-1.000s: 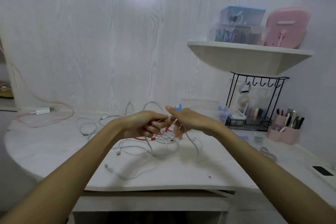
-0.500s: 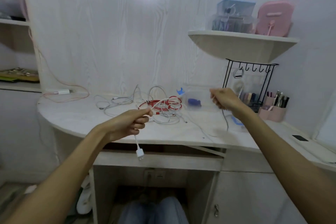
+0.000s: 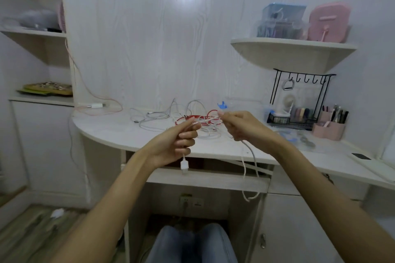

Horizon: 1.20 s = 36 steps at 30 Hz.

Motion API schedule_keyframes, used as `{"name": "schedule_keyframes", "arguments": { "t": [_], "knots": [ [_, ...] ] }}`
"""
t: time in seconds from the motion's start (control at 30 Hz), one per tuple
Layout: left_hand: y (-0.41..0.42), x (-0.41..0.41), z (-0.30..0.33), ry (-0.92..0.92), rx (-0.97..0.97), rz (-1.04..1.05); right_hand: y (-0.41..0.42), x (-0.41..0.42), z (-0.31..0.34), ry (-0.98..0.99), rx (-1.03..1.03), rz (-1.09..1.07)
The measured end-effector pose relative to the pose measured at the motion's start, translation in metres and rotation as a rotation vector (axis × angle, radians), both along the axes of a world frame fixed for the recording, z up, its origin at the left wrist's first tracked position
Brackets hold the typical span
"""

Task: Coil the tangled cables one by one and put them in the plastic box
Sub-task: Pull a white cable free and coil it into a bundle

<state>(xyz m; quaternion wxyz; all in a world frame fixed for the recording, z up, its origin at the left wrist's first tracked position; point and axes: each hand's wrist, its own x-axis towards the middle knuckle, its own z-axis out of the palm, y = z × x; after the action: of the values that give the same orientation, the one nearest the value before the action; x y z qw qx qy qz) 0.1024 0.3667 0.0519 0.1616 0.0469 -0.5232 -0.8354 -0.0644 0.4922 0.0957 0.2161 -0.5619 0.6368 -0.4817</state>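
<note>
A person seated at a curved white wood-grain desk holds a thin white charging cable taut between two raised hands. The left hand has its fingers curled round the cable, whose white rectangular plug dangles just below the fist. The right hand, close beside it, pinches the same cable between thumb and fingers; from under that hand the rest of the cable drops in a long loop past the desk edge.

Just beyond both hands, on the desk, lies a tangle of white and grey cables with a red cable wound through it. Behind the right hand stands a clear plastic box with a blue clip; its contents cannot be made out. Farther to the right of that hand are a black wire rack with hooks and a pink pen holder. Well to the left of the left hand, a white adapter on a pinkish cord rests near the wall.
</note>
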Motion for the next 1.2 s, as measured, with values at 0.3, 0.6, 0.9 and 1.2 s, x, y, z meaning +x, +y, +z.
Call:
{"name": "schedule_keyframes", "arguments": {
  "t": [0.3, 0.6, 0.9, 1.2],
  "knots": [
    [0.023, -0.055, 0.010, 0.283, 0.118, 0.255, -0.055, -0.003, -0.038, 0.373, 0.050, -0.319],
    [-0.004, -0.067, -0.001, 0.202, -0.005, 0.561, -0.051, 0.032, -0.068, 0.519, 0.247, -0.125],
    [-0.012, -0.074, 0.003, -0.049, -0.777, 0.486, -0.016, 0.009, -0.012, 0.485, 0.602, 0.163],
    [-0.012, -0.068, 0.000, -0.164, -0.691, 0.095, 0.004, -0.035, 0.048, 0.435, 0.175, 0.093]
  ]
}}
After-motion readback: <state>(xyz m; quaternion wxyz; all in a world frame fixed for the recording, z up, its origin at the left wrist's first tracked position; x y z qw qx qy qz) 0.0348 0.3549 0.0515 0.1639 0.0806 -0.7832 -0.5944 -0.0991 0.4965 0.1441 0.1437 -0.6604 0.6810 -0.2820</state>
